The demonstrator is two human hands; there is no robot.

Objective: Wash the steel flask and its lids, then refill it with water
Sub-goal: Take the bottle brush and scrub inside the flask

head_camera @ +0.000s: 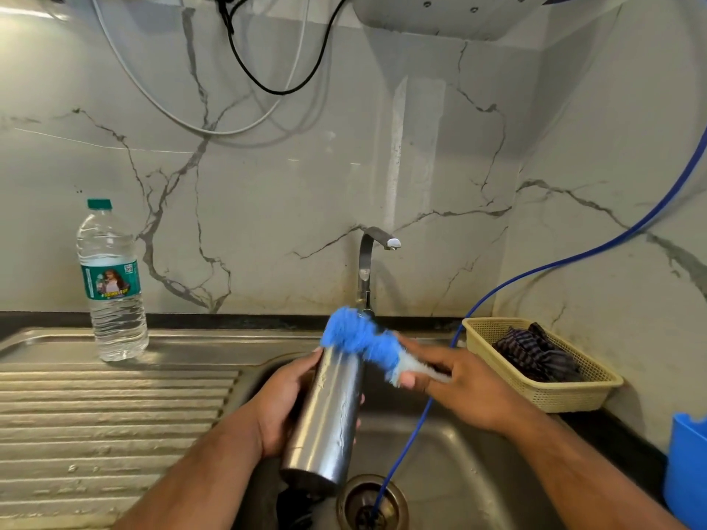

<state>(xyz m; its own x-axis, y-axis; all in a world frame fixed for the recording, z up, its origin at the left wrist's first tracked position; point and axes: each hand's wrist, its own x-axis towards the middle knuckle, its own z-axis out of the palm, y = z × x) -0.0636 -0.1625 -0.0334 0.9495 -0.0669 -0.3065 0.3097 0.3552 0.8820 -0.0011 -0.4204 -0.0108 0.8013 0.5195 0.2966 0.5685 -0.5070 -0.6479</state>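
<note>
Marble-look wall at the back, steel sink (480, 472) in front, and someone's standing over the basin. Their left hand (281, 409) is wrapping round the steel flask (331, 418), tilting its mouth toward 12 o'clock above the drain. At the flask's 2 o'clock, their right hand (457, 380) is pinching a blue bottle brush (359, 342) right at the mouth (going in or coming out, can't tell). I'm guessing mid-scrub: no lids showing, rinse and refill not yet done.
</note>
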